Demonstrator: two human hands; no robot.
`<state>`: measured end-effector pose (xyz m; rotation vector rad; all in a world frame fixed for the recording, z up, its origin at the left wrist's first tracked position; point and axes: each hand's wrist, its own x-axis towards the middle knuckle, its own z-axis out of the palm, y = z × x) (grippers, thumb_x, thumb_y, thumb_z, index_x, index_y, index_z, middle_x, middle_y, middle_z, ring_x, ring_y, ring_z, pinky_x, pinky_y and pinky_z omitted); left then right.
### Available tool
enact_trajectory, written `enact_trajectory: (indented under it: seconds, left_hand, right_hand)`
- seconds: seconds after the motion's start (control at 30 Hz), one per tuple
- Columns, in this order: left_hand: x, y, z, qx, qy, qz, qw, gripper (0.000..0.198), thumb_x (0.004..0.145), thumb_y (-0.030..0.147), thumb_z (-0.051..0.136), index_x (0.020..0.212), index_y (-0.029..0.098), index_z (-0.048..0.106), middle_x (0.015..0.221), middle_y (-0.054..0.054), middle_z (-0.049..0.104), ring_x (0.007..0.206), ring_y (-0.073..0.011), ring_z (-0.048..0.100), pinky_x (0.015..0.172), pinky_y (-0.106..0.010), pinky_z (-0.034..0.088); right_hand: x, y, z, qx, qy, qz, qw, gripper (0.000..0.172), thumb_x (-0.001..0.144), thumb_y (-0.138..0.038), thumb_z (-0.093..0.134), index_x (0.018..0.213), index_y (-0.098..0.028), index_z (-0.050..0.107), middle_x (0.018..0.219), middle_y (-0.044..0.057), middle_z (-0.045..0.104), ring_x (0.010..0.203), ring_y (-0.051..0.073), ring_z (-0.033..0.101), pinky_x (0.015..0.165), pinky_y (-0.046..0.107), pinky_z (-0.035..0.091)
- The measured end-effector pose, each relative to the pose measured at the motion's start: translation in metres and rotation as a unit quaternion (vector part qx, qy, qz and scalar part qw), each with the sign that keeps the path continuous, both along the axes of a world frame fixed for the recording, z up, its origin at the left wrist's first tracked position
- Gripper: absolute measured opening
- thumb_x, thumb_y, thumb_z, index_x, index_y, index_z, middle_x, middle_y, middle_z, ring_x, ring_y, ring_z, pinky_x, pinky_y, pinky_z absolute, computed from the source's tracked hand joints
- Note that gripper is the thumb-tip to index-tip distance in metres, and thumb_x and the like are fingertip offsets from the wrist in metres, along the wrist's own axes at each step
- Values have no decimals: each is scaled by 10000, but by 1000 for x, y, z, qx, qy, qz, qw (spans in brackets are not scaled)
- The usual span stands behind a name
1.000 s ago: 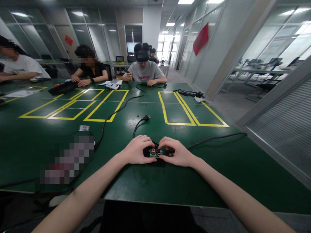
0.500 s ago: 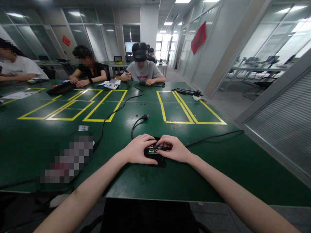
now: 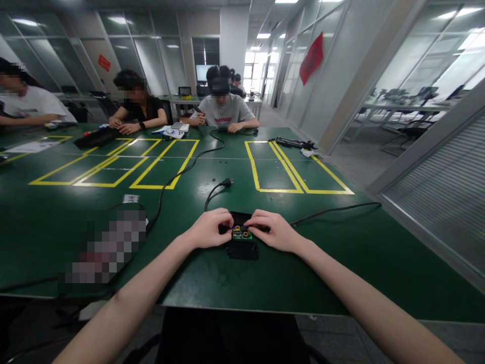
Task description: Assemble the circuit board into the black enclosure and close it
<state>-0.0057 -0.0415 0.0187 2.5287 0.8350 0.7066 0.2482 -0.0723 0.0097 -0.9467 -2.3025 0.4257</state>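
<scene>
An opened black casing (image 3: 242,216) lies on the green table in front of me, with a green circuit board (image 3: 238,235) in it. The board carries small copper-coloured coils and coloured wires. A flat black cover piece (image 3: 242,251) rests at its near side. My left hand (image 3: 210,228) is closed in a pinch at the board's left end, around a dark cable end. My right hand (image 3: 278,231) pinches the black cable (image 3: 326,209) at the right end, its fingertips touching the board's edge. Fingers partly hide both cable ends.
A power plug (image 3: 227,182) on a short cord lies beyond the casing. Another black cable (image 3: 191,164) crosses the table to the left, near a blurred-out object (image 3: 109,247). Yellow tape (image 3: 280,191) marks rectangles. Several people sit at the far side; a black folded stand (image 3: 291,143) lies far right.
My left hand has drawn back from spanning the casing to a pinch at its left end, uncovering the board and the cover piece. My right hand stays near the right end.
</scene>
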Motion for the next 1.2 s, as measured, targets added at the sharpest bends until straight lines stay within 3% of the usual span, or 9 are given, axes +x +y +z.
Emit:
enact_trajectory:
  seconds: [0.2,0.47,0.63,0.73,0.83,1.0,1.2]
  left_hand:
    - [2,1,2,-18,22,3,1000,21,773,180,614,755,183,603,745,8,572,657,-127,525,617,-234,408]
    - [1,2,4,-20,30,12,999,14,787,177,618,775,181,613,750,9,580,656,-127,532,625,-236,409]
    - [-2,3,6,-13,33,20,999,21,786,173,635,788,179,615,741,13,584,649,-126,537,621,-237,409]
    - [-5,4,6,-9,29,23,999,53,796,191,644,847,177,639,758,12,597,658,-128,550,630,-239,423]
    - [-5,3,5,-7,33,24,999,149,812,212,645,953,178,680,795,4,619,674,-133,571,636,-241,446]
    - [-3,2,3,-7,37,32,999,165,856,226,621,976,179,723,878,-27,677,717,-145,621,685,-256,499]
    - [-1,8,-1,13,28,41,999,236,913,243,602,1086,200,757,1009,-60,720,886,-185,691,806,-283,541]
  right_hand:
    - [-2,-1,0,22,-70,-62,995,206,978,-242,579,1033,-216,776,944,65,726,791,185,699,718,295,529]
    - [-1,-5,3,16,-106,-54,993,266,956,-285,612,1178,-216,740,1015,77,709,862,203,704,747,304,539]
    - [5,-6,10,-29,-44,-30,998,431,853,-308,738,1266,-221,652,1019,55,662,852,187,668,745,306,559]
    - [7,-9,12,-65,-19,-17,998,578,788,-401,817,1300,-229,614,1181,79,616,879,181,665,725,300,578]
    - [4,-11,9,-63,-25,-15,998,734,703,-452,882,1342,-245,585,1335,102,570,992,221,682,841,359,590]
    - [-3,-7,-2,-27,-41,-43,998,515,813,-388,789,1279,-231,637,1234,93,654,1051,248,694,907,391,575]
    - [-7,3,-7,-5,-40,-97,994,380,874,-355,720,1231,-231,689,1188,93,665,1070,255,693,921,394,579]
